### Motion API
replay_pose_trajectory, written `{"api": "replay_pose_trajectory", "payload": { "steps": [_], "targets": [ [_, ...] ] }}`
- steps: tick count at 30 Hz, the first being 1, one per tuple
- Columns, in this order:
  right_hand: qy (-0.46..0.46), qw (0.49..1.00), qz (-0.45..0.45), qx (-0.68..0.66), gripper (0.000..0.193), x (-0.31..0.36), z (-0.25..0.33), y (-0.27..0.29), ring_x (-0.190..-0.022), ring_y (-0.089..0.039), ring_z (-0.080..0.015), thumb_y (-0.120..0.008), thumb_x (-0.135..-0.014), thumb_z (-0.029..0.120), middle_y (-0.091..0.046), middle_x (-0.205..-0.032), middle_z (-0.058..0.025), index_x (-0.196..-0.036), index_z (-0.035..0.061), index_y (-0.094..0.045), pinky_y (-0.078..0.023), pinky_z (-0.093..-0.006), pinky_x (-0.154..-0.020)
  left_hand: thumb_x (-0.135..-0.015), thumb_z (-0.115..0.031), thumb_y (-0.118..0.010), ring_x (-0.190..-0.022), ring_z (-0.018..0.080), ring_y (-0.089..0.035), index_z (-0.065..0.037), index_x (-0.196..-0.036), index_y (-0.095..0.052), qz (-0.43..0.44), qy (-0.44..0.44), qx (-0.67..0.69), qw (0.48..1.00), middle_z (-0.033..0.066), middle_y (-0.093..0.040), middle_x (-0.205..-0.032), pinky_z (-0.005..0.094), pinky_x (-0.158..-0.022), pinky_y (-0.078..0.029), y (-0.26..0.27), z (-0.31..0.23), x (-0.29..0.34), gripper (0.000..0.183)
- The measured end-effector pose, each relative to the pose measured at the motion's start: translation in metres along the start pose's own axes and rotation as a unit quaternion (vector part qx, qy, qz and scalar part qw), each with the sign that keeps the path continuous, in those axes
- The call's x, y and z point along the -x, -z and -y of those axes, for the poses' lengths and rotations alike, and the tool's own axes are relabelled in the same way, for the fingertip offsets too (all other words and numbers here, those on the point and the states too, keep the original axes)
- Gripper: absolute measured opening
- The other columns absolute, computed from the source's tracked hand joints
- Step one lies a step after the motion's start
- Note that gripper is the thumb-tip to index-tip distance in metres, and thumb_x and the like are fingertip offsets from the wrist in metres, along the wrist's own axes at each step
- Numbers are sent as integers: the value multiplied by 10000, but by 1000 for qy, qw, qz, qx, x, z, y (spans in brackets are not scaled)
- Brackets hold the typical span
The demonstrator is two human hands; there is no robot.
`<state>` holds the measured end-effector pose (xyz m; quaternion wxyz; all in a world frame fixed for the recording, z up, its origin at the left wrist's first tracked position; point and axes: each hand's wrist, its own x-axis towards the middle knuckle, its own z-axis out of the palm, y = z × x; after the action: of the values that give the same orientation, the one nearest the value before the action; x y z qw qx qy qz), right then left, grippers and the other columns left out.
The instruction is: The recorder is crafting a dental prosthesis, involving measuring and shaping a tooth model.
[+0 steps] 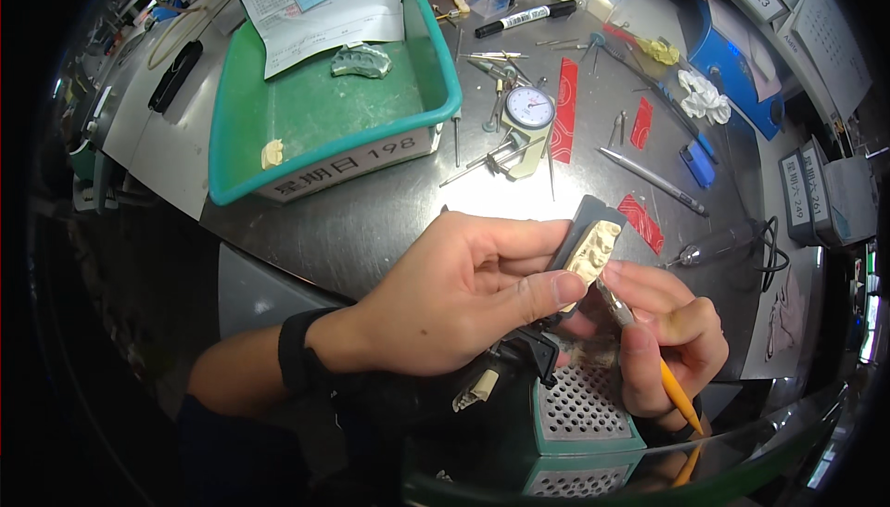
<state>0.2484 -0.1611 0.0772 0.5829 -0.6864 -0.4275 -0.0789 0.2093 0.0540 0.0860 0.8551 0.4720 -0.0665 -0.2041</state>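
Observation:
My left hand [445,294] is closed around a dark grey base [577,221] carrying a cream dental plaster model [595,246] with several teeth. My left thumb presses on the model's near end, above the bench's front edge. A black hinged frame [530,345] hangs below the base. Pinched in my right hand [681,326] is a slim hand tool [680,394] with a metal collar and an orange handle. Its tip points up at the model's right side, and the fingers partly hide it. Below lies a loose cream plaster piece [476,390].
A green tray [443,110] at the left holds a paper sheet [343,20], a grey dental piece [362,62] and a small plaster piece [272,153]. Behind my hands are a dial gauge [530,107], a black marker [526,19] and red strips [567,104]. A perforated grille [584,405] sits below.

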Motion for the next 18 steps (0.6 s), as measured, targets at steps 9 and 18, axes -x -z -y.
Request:
{"api": "replay_pose_trajectory", "payload": {
  "steps": [9, 18],
  "targets": [
    [-91, 995, -32, -22, 143, 1, 12, -6, -1026, -679, -399, -651, -852, -40, -683, -969, -334, -822, -25, -512, -589, -424, -791, -1017, -123, -538, -968, 102, -632, 110, -1216, -550, -12, -30, 5, 999, 107, -652, -1088, 246, -836, -526, -3, 1, -3, 306],
    [-112, 989, -61, -69, 143, 4, 11, -11, -1095, -649, -393, -663, -865, -22, -683, -1011, -317, -884, -14, -521, -591, -415, -839, -1008, -76, -523, -1125, 192, -601, 118, -1381, -400, 23, -10, 26, 999, 178, -582, -1270, 315, -965, -500, 2, -2, 0, 438]
  ]
}}
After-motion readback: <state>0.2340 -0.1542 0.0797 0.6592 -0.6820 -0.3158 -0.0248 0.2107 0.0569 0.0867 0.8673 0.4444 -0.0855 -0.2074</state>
